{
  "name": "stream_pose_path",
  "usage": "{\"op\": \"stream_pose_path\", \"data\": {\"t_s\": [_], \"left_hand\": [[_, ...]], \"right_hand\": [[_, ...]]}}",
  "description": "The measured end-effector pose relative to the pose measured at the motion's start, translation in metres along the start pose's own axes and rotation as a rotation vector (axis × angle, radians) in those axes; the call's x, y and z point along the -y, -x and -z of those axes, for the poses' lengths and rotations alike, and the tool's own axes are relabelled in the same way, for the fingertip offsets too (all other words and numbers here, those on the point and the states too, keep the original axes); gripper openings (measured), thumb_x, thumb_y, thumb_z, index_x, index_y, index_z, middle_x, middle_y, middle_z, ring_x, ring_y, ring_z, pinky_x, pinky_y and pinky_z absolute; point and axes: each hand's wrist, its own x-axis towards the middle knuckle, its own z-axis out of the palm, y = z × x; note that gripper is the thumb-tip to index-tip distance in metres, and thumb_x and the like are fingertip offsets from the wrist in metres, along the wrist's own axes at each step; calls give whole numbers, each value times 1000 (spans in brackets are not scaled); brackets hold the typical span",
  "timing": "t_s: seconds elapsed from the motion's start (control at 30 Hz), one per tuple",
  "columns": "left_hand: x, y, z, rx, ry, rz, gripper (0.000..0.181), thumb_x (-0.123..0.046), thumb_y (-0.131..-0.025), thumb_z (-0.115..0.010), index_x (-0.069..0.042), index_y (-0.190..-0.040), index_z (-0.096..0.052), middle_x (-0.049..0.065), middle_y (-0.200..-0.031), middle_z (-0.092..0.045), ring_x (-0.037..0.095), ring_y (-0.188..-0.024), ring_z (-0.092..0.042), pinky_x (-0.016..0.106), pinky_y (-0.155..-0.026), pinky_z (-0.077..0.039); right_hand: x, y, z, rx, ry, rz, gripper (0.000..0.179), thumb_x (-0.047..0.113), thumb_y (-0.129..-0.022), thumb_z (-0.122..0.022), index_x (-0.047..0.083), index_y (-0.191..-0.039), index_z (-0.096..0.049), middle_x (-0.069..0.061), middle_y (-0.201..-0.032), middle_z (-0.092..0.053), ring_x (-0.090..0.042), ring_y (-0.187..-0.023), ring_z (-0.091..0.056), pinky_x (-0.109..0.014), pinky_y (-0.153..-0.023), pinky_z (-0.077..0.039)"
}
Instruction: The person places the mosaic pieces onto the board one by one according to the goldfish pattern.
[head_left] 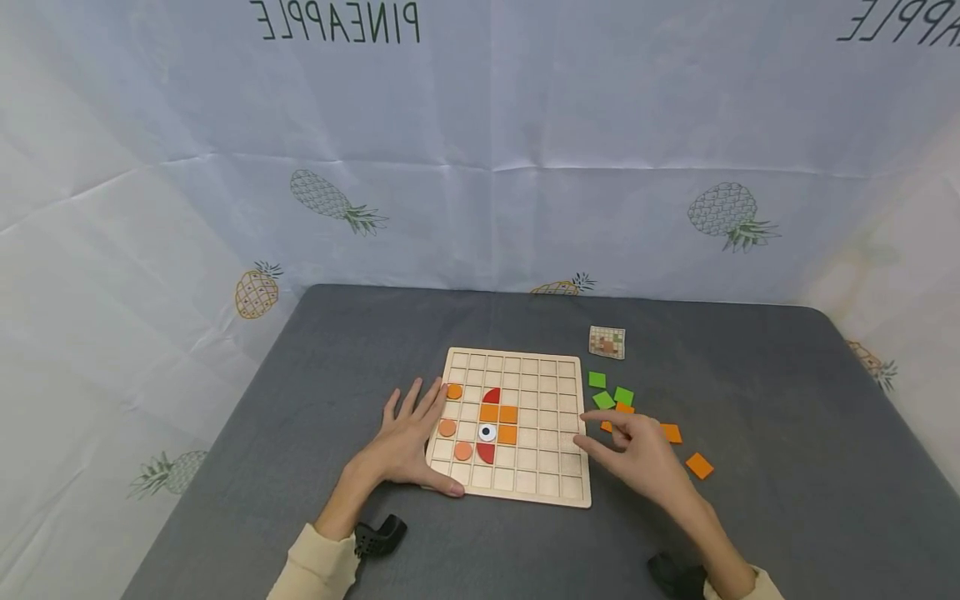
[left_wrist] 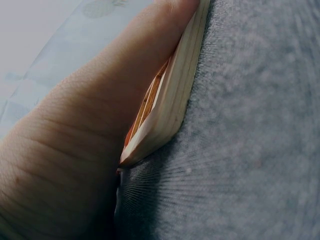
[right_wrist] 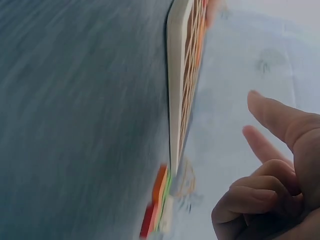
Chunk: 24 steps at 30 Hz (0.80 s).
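A wooden grid board [head_left: 547, 462] lies on the table. My left hand [head_left: 401, 446] spreads its fingers along the board's left edge, its thumb at the front left corner; the left wrist view shows that thumb against the wooden rim [left_wrist: 175, 95]. On the board sit three orange discs [head_left: 447, 427], two red quarter-circles [head_left: 491, 396], three orange squares [head_left: 507, 435] and a white eye disc [head_left: 487, 432]. Over the board's right edge hovers my right hand [head_left: 648, 462], thumb and forefinger extended and apart with nothing between them. Its other fingers [right_wrist: 245, 200] are curled in the right wrist view.
Right of the board lie several loose green squares [head_left: 597, 380] and orange squares [head_left: 700, 466], some partly hidden behind my right hand. A small pattern card [head_left: 607, 342] is behind them. The dark grey table [head_left: 375, 333] meets a pineapple-print curtain [head_left: 487, 225] at its back edge.
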Motion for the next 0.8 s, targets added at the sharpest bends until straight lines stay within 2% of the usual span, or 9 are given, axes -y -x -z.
{"op": "stream_pose_path", "data": {"t_s": [0.27,0.57,0.7,0.8], "left_hand": [[-1,1,-1,5,1,-9,153,-70,-65,-92,-1,-174,-10,19,-184,-5,52,-170,0,77,-130,1],[-2,-1,-1,6,-7,-23,152,-70,-65,-92,-2,-174,-10,19,-185,-4,52,-170,1,78,-130,0],[-1,0,0,0,-1,-13,153,-70,-64,-92,-3,-174,-10,18,-185,-4,51,-170,1,78,-130,0],[-1,0,0,-2,-2,-6,153,-71,-64,-92,-3,-174,-10,18,-185,-4,51,-170,1,78,-130,0]], "right_hand": [[-26,27,34,-118,140,-70,32,18,-89,-90,6,-117,-82,11,-62,-21,1,-56,-15,-22,-52,-24],[-56,55,60,-132,227,-221,42,20,-91,-88,0,-126,-78,9,-60,-22,0,-53,-18,-24,-51,-27],[-62,59,63,-124,219,-242,40,21,-93,-88,1,-126,-78,8,-59,-24,-1,-53,-18,-25,-55,-28],[-64,58,64,-126,201,-243,39,22,-93,-87,2,-126,-78,9,-59,-23,0,-53,-18,-27,-53,-28]]}}
